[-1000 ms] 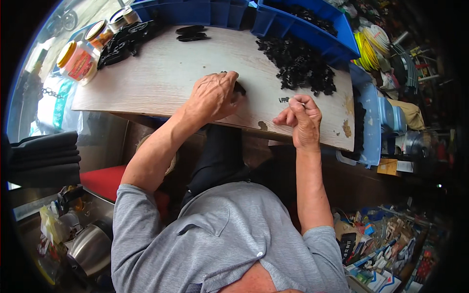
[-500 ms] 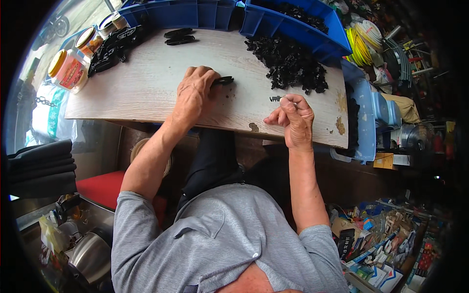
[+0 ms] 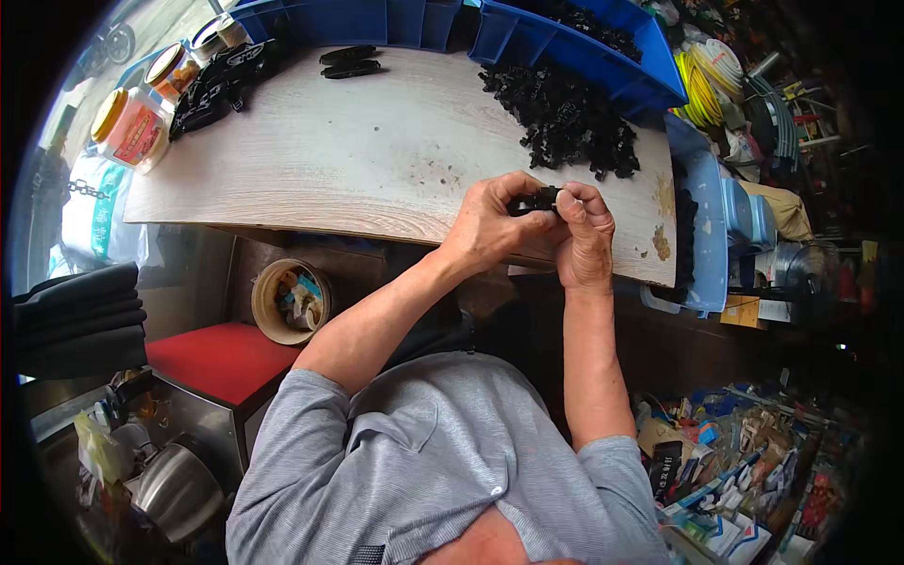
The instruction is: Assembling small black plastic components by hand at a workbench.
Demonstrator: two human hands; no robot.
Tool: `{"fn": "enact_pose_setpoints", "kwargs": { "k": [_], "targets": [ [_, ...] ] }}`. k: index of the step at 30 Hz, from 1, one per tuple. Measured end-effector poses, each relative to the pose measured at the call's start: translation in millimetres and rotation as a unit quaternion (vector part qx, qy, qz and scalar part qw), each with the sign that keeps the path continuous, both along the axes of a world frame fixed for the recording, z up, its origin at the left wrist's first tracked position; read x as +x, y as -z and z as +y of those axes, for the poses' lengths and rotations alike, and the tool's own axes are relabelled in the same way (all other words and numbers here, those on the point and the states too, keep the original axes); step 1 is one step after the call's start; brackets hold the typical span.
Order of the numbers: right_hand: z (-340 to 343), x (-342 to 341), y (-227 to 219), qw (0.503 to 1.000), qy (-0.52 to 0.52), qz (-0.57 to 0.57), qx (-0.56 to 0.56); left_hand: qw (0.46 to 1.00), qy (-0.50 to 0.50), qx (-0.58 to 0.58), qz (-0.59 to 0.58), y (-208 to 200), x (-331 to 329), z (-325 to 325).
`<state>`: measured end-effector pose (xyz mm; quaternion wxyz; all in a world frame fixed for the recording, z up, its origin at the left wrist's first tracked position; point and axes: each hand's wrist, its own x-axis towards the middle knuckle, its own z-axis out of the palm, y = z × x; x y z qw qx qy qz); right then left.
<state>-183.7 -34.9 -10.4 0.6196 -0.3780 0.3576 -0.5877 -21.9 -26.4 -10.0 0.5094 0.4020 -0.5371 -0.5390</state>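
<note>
Over the near edge of the table, my two hands meet. My left hand is closed round a long black plastic part, thumb below and fingers above. At that part's right end, my right hand pinches a small black toothed plastic piece, mostly hidden by thumb and fingertips. Whether the piece sits in the part cannot be told. Beyond my hands lies a heap of small black plastic pieces. Two long black parts rest farther back, and more of them make a pile at the far left.
Blue bins stand along the back of the whitish table. Jars with yellow lids are at its left edge. A bucket and red seat are below left. A light-blue crate stands at right.
My left hand has moved right with the long black part, off the table's middle to my right hand. My right hand has stayed nearly in place, its small piece now against the part.
</note>
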Motion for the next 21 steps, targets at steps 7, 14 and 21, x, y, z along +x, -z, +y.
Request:
{"fn": "enact_pose_setpoints", "kwargs": {
  "k": [7, 14, 21],
  "targets": [
    [-0.2, -5.5, 0.5, 1.000, -0.028, 0.008, -0.013, 0.999, 0.013, 0.032, 0.024, -8.5, 1.7, -2.8],
    [-2.8, -6.8, -1.3, 0.999, -0.034, 0.024, 0.007, 0.989, 0.032, 0.118, 0.082, -17.4, 6.3, -1.9],
    [1.7, 4.4, -19.9, 0.996, -0.043, 0.049, 0.059, 0.982, 0.010, 0.151, 0.112, -17.7, 6.4, -4.0]
  ]
}}
